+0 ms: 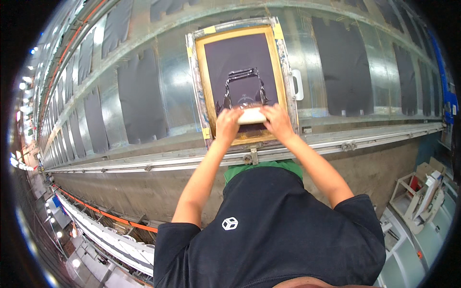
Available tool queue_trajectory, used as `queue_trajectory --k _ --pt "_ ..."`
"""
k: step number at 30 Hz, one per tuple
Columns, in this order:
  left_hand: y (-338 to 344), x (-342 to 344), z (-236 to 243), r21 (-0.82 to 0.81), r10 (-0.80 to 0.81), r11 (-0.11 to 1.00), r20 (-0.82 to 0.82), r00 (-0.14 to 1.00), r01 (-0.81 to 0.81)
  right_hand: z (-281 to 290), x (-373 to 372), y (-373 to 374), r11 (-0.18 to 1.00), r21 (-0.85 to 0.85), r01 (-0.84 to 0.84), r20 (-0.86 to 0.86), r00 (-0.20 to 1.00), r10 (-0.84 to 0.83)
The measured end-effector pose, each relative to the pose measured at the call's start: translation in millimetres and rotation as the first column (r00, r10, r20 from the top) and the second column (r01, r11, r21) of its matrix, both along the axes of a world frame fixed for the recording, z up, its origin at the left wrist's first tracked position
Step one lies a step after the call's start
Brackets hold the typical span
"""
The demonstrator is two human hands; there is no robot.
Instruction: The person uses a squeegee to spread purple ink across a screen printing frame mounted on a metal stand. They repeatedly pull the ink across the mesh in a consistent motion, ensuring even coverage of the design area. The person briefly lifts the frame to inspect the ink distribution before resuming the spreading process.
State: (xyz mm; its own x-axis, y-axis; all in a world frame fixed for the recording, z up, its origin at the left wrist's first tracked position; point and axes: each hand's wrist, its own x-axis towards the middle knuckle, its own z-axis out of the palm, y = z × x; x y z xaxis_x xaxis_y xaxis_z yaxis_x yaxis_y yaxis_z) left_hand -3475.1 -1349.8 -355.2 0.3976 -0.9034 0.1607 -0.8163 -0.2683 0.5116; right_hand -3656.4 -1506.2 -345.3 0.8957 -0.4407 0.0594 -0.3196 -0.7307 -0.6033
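Observation:
Both of my hands grip a pale squeegee (251,116) across the lower part of a framed screen (238,55), my left hand (227,122) on its left end and my right hand (279,122) on its right end. The screen has a dark mesh in a yellow-edged metal frame, with yellow tape patches on it. Glossy dark ink (242,74) outlines a rough rectangle on the mesh above the squeegee. A white oval handle (297,85) is at the frame's right side.
A long metal bench (177,91) carries rows of dark sheets (342,67) to both sides. A metal rail (374,141) runs along its near edge, at my waist. A beige metal rack (413,192) stands at the lower right. Lights and long white surfaces (96,218) line the lower left.

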Motion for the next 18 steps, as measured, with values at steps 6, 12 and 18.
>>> queue_trajectory --k 6,12,18 --pt "13 -16 18 -0.053 0.020 0.998 -0.069 0.997 -0.024 -27 -10 -87 0.892 0.245 0.380 0.226 0.872 -0.434" --pt "12 -19 13 -0.080 -0.030 0.996 -0.062 0.998 0.025 -70 23 -155 0.771 0.310 0.556 0.227 0.744 -0.628" --pt "37 -22 14 -0.261 0.010 0.965 -0.047 0.999 -0.022 -10 44 -154 0.708 0.357 0.609 0.064 0.741 -0.669"
